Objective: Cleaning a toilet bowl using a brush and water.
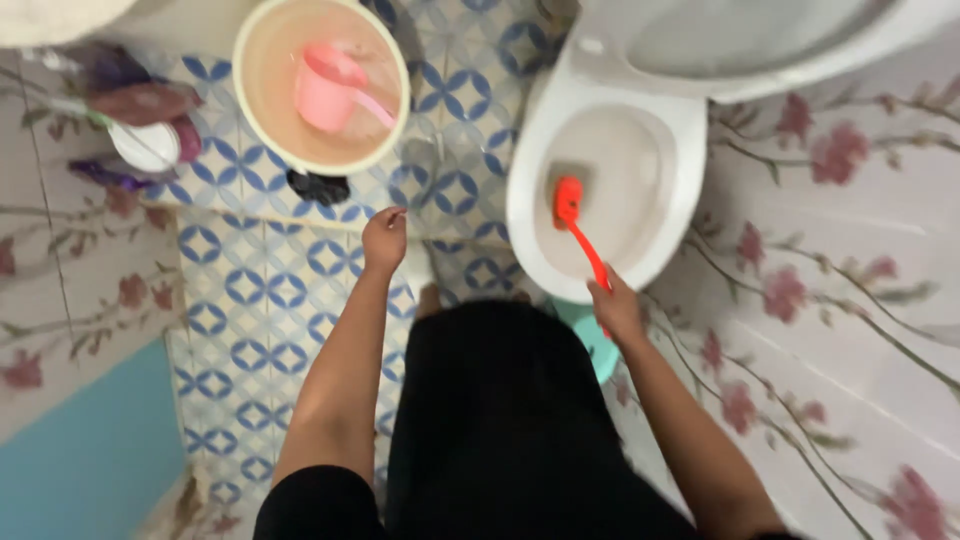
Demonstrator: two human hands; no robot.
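My right hand [617,308] grips the handle of an orange toilet brush [578,228]. The brush head reaches down inside the bowl of a white toilet [530,180] whose seat and lid are raised. My left hand [385,240] hangs out over the blue-patterned tile floor [260,300] with its fingers curled loosely and nothing in it. I wear black clothing, which fills the lower middle of the view.
A cream bucket [262,118] with a pink scoop [330,88] inside stands on the floor to the left of the toilet. A dark floor drain [318,186] lies below it. Flowered wall tiles [820,300] rise on the right and left. A teal container [590,335] sits under the bowl.
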